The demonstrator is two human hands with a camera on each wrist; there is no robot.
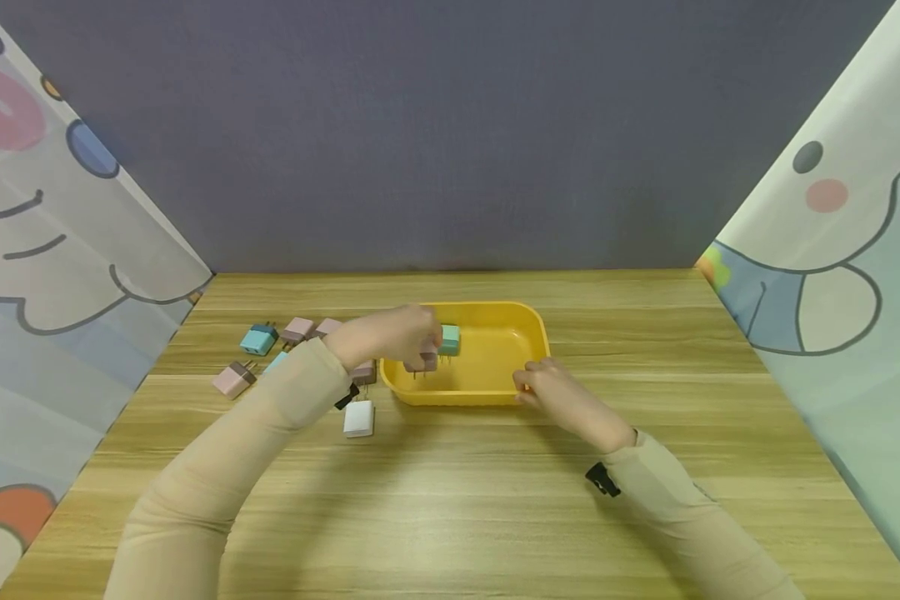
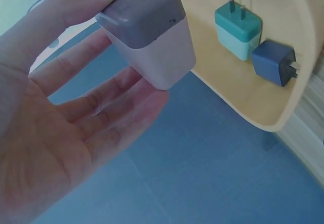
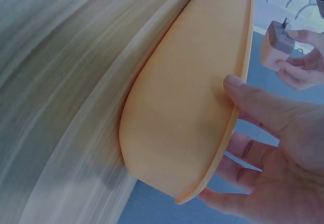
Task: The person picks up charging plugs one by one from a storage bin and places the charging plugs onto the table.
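My left hand [image 1: 397,332] pinches a pink charger plug [image 1: 421,360] with a mauve prong end, held above the left part of a yellow plastic tray [image 1: 465,398]. The left wrist view shows this charger [image 2: 157,42] between thumb and fingertips. Inside the tray sits a mint-green charger [image 1: 449,340] with its prongs exposed; beside it, a dark blue charger [image 2: 273,62] appears in the left wrist view. With thumb inside and fingers outside, my right hand [image 1: 562,402] grips the tray's near right rim [image 3: 230,128].
Left of the tray lie more chargers on the wooden table: a white one [image 1: 358,419], a blue one [image 1: 258,339], and several pink ones, including one at the far left [image 1: 234,380]. My left forearm partly covers this group. A grey panel [image 1: 450,150] stands behind the table.
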